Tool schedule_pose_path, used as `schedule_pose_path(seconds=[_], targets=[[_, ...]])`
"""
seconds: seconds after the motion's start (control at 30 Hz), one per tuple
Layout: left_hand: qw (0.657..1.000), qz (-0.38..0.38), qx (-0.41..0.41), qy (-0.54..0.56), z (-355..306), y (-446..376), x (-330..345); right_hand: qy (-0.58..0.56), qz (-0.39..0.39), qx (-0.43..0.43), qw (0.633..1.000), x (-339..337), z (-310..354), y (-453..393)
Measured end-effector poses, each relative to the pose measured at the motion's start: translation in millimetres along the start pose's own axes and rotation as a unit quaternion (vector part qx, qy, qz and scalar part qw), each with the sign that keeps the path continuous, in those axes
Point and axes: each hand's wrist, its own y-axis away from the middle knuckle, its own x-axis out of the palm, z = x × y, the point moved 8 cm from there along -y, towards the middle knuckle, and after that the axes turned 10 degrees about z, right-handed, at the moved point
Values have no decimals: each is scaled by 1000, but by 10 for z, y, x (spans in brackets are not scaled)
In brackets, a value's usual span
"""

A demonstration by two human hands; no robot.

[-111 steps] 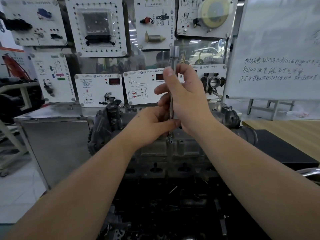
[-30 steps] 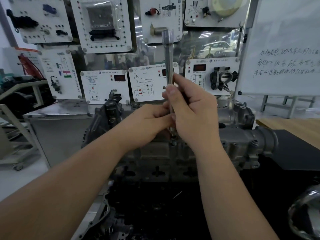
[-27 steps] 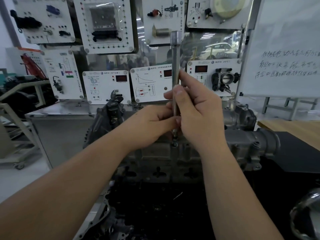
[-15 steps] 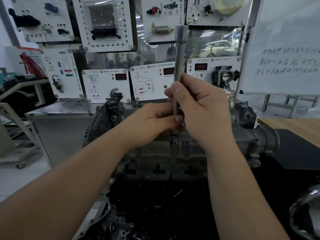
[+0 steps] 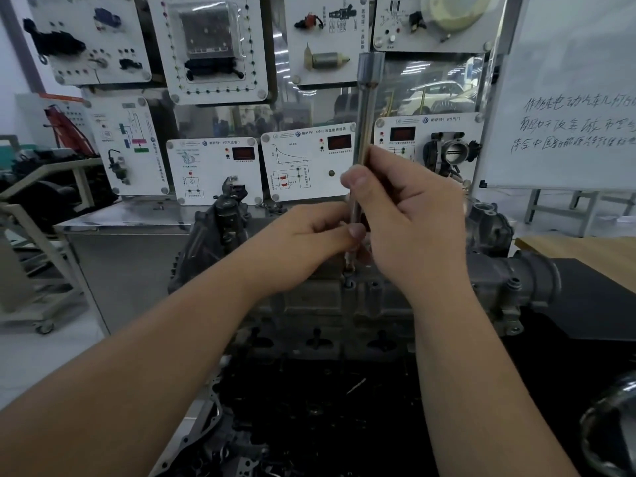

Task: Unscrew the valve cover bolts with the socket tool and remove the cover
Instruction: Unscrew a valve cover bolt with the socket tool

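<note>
You are holding the long socket tool [image 5: 364, 132] nearly upright over the middle of the engine, its wide end high against the far display boards [image 5: 213, 46] and its lower tip at a bolt [image 5: 350, 282] on the top edge of the valve cover [image 5: 327, 301]. Your right hand [image 5: 409, 222] is pinching the shaft partway up, thumb to the front, fingers curled round behind. Your left hand [image 5: 303, 242] is gripping the shaft lower down, its thumb tip pressing on the metal just above the bolt. Both grips are closing on the tool; neither is spreading.

Whether the tip is sitting fully on the bolt head is not readable: your fingers are covering the joint.

Risks from here, as judged:
- The shaft is leaning slightly. If you are turning it off-axis, the socket is likely to ride up and slip, rounding the bolt head.
- A finger pinch is giving little torque; on a tight bolt the smooth shaft may spin in your fingers.
- A freed bolt could drop into the dark clutter of parts [image 5: 309, 418] on the near side and be hard to find.
- The cover is still sitting on the engine; lifting it while any bolt is holding could jam it.
</note>
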Motion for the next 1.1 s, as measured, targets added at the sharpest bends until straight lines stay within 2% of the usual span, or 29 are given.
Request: schedule_pose_path(seconds=[0.17, 0.33, 0.47, 0.73, 0.93, 1.1], targets=[[999, -10, 6, -31, -6, 4, -4, -21, 21, 8, 1000, 47, 22, -6], [999, -17, 28, -43, -72, 14, 7, 6, -4, -2, 1000, 32, 62, 18], [1000, 11, 5, -20, -47, 25, 36, -10, 36, 22, 999, 100, 29, 21], [1000, 11, 5, 24, -14, 52, -10, -32, 22, 29, 999, 141, -27, 26], [998, -30, 24, -44, -85, 34, 14, -7, 7, 0, 1000, 85, 54, 23], [1000, -13, 16, 16, -59, 46, -13, -2, 29, 13, 1000, 97, 15, 22]])
